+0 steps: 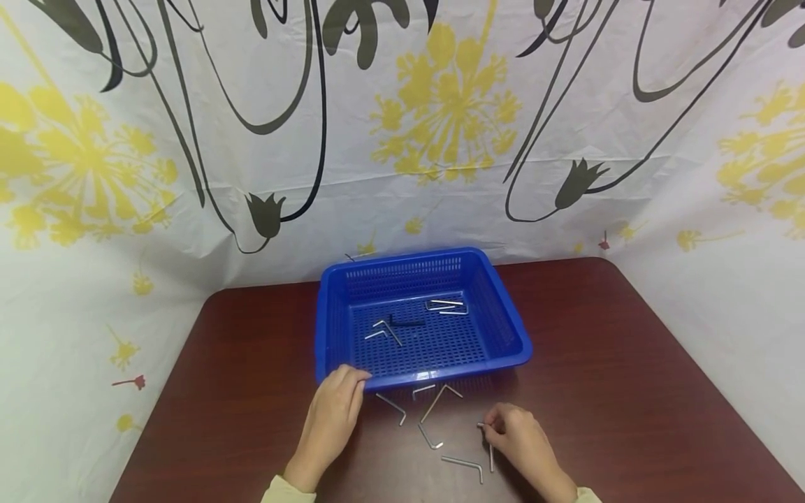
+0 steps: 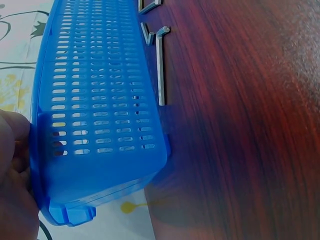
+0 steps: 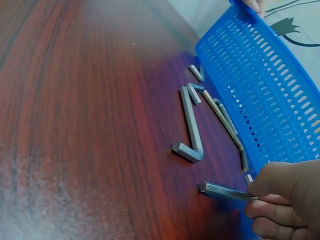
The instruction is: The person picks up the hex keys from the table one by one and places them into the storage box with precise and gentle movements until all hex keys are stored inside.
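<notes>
A blue plastic basket (image 1: pixel 428 377) with slotted walls stands on the table. My left hand (image 1: pixel 333 412) grips its rim at the near left corner, and the left wrist view shows fingers on both sides of that rim (image 2: pixel 34 150). Between the thumb and fingers of my right hand (image 1: pixel 522 440) is a silver Allen key (image 3: pixel 225 191), held just above the tabletop to the right of the others. Several silver Allen keys lie loose in front of the basket, among them one near the right hand (image 1: pixel 462 462) and one by the basket's front wall (image 1: pixel 393 406).
Inside the basket lie a black Allen key (image 1: pixel 409 323) and several silver ones, some at the left and some bunched at the back right (image 1: pixel 453 312). The dark red wooden table (image 1: pixel 610 363) meets a patterned white cloth (image 1: pixel 402 202) behind the basket and at both sides.
</notes>
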`<state>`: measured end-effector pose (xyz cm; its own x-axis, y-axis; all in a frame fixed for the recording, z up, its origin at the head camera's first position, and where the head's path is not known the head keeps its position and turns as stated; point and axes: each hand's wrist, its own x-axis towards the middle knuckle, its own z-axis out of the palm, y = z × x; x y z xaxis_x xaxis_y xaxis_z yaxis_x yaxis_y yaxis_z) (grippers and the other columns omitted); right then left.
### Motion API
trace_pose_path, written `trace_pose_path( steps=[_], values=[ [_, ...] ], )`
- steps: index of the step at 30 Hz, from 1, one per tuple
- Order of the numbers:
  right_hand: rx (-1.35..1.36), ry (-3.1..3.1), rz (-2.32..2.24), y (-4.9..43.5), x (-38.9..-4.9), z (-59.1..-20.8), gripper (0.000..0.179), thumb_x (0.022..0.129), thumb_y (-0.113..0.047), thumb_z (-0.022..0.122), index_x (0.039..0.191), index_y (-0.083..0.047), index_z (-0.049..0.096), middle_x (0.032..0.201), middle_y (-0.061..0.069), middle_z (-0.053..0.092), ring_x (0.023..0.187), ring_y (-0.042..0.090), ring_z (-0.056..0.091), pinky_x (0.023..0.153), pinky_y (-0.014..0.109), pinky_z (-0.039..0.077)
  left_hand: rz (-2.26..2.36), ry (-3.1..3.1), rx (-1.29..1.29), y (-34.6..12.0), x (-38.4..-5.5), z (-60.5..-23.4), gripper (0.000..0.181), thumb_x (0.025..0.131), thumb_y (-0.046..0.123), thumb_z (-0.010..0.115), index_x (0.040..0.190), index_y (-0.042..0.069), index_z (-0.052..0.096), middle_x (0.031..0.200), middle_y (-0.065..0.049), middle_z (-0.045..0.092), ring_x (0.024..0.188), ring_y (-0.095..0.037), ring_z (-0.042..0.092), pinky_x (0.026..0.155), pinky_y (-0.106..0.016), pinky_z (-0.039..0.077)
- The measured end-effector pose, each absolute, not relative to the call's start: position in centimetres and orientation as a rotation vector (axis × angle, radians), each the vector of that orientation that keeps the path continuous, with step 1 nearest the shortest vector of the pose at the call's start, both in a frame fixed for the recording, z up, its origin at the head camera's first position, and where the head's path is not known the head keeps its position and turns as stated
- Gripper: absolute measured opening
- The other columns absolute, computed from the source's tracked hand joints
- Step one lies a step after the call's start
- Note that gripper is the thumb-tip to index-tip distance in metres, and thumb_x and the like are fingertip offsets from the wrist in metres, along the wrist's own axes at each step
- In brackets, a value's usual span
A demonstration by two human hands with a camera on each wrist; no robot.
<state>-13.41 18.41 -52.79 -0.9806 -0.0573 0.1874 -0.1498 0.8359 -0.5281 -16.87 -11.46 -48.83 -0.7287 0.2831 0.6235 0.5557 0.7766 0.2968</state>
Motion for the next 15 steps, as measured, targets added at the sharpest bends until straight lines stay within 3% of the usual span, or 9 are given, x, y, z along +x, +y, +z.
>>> trace_pose_path(
  steps=[15],
  values=[
    [0.331,-2.62,0.936,19.3,-14.2,-51.3,0.025,0.06,0.006,0.071,0.064,-0.015,0.058,0.058,-0.013,0.051,0.052,-0.001,0.046,0.046,0.018,0.04,-0.632,-2.396,-0.625,-11.4,-16.8,-48.8,0.011,0.084,0.005,0.059,0.092,0.01,0.063,0.085,0.0,0.058,0.077,-0.016,0.056,0.068,-0.032,0.046]
  ],
)
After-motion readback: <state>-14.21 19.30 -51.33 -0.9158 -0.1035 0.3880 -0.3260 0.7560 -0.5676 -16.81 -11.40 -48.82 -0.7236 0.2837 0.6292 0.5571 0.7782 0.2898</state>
